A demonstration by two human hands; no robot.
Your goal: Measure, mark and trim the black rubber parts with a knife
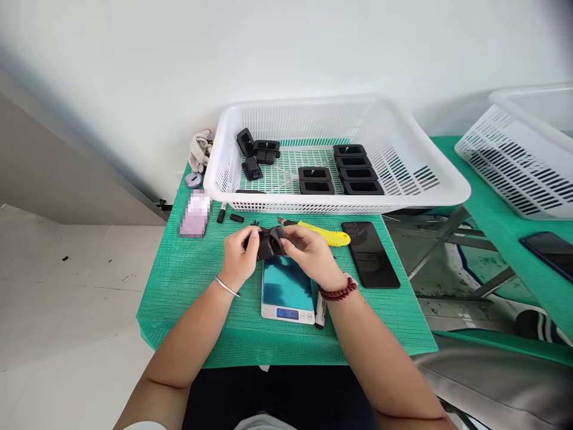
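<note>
Both my hands hold one black rubber part (270, 243) just above the far edge of a small digital scale (287, 290). My left hand (239, 254) grips its left end, with a silver bangle on the wrist. My right hand (308, 251) grips its right end, fingers curled over the top, a red bead bracelet on the wrist. A yellow utility knife (326, 235) lies on the green mat just beyond my right hand.
A white plastic basket (416, 173) behind holds several black parts, some stacked in rows. A black phone (370, 254) lies right of the scale, a marker (320, 310) beside it. A second basket (519, 149) and phone (548, 251) sit on the neighbouring table.
</note>
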